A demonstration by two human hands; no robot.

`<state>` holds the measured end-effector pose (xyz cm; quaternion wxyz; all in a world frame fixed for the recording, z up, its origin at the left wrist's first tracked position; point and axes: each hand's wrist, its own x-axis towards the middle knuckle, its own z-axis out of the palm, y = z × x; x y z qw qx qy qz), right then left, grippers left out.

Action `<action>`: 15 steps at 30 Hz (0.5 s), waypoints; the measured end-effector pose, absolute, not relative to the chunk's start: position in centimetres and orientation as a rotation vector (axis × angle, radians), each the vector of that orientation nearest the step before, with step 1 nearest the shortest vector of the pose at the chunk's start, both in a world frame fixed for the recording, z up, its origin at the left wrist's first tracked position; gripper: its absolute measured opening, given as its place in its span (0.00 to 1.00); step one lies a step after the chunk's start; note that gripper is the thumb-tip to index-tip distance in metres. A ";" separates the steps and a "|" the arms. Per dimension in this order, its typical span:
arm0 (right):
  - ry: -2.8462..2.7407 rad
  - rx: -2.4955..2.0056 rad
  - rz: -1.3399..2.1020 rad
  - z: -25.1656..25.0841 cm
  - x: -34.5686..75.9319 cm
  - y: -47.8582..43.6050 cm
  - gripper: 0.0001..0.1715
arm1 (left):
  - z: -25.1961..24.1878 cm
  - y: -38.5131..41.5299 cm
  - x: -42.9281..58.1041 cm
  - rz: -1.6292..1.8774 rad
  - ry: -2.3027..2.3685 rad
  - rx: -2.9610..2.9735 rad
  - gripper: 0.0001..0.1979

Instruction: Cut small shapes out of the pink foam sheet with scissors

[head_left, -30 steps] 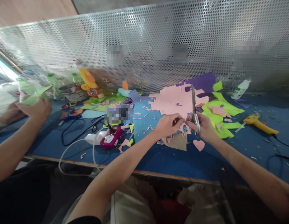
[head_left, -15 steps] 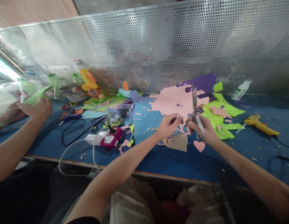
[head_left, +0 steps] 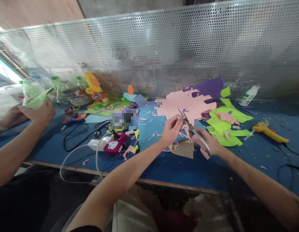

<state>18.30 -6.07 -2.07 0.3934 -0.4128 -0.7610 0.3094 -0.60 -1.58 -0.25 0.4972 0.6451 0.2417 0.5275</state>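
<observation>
My right hand (head_left: 206,140) is wrapped round metal scissors (head_left: 199,137), whose slightly parted blades point up and left beside my left fingertips. My left hand (head_left: 172,128) pinches something small and pale that I cannot make out. Behind both hands a large pink sheet (head_left: 178,102) with cut edges overlaps a purple sheet (head_left: 212,87). Under my left hand lie pink scraps on a blue sheet (head_left: 151,124) and a brown piece (head_left: 184,149). A pink cutout (head_left: 204,153) is partly covered by the scissors and my right hand.
Bright green paper (head_left: 226,129), a yellow glue gun (head_left: 271,132) and a white bottle (head_left: 249,95) are at the right. A magenta power socket (head_left: 115,143) with cables sits left of my hands. At far left, another person's hands (head_left: 42,114) hold a plastic bottle (head_left: 31,93).
The scissors have swung from nearly upright to a leftward slant, with blades now by my left fingertips. My right hand has turned and partly covers the pink heart.
</observation>
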 end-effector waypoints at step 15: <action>-1.915 -1.007 0.744 -2.1 17.9 -6.6 0.28 | -0.3 -1.7 -1.0 1.278 0.716 1.717 0.23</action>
